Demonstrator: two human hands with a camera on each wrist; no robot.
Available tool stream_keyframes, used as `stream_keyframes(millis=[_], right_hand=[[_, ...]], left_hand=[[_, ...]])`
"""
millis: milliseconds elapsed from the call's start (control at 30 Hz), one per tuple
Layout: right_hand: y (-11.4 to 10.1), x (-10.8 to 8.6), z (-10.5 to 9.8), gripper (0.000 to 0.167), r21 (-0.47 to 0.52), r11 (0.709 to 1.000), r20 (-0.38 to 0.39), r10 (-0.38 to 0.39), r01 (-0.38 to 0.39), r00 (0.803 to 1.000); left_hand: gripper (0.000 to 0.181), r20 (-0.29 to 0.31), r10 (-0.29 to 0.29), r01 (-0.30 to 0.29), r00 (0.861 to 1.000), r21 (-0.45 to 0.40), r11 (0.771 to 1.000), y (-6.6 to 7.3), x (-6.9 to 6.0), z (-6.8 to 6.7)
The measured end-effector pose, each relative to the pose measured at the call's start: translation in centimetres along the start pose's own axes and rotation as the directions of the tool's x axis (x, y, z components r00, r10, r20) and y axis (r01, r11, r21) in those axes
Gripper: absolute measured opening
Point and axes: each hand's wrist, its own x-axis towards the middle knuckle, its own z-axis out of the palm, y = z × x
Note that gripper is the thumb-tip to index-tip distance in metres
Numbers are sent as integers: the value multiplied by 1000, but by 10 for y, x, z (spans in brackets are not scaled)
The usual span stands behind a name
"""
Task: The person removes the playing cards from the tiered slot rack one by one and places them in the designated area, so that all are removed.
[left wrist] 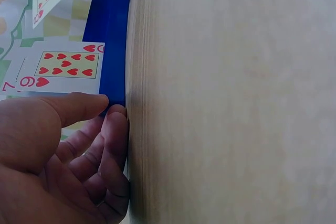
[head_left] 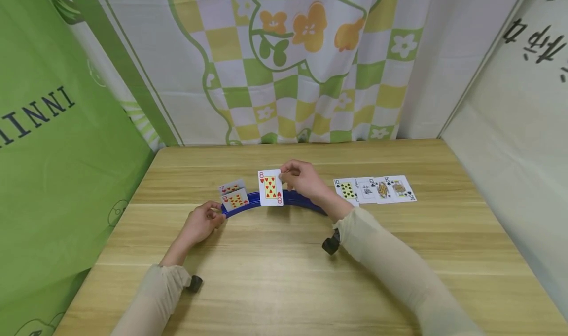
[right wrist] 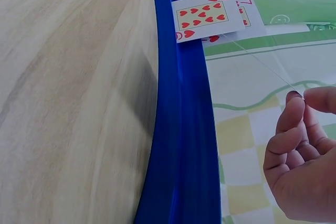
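Observation:
My right hand [head_left: 306, 180] pinches the eight of hearts [head_left: 270, 188] by its right edge, thumb against fingertips, above a curved blue card holder [head_left: 301, 199]. Seen from the right wrist, that card is nearly edge-on, a thin white line. At the holder's left end, my left hand [head_left: 201, 223] grips the blue plastic, its thumb [left wrist: 86, 106] on one face and fingers curled at the other. Close to that hand, the nine of hearts [left wrist: 65, 66] stands in the holder. The seven of hearts [right wrist: 252, 17] is behind it, partly covered.
To the right on the wooden table [head_left: 284, 272], several overlapping face-up black-suit cards lie in a row, from a ten [head_left: 346, 190] to a king [head_left: 399, 188]. My right forearm partly hides the holder's right end. A patterned cloth [head_left: 301, 104] hangs behind the table.

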Motion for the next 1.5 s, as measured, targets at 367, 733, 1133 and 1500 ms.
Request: stream_keyframes(millis=[367,733,1133,1500], right_hand=[[5,-8,-14,19,39,998,18,51,-52,999],[10,-18,-26,20,42,996,27,77,-78,997],[16,-26,-41,23,92,990,18,106,-107,994],[17,-35,-52,24,71,990,-19,120,-119,993]], left_hand=[[34,7,-17,17,1000,0,1000,1,-1,-1],[34,6,-27,27,1000,4,1000,1,-3,1],[34,7,-22,22,1000,5,1000,3,-2,0],[35,11,-22,22,1000,10,1000,5,-2,-1]])
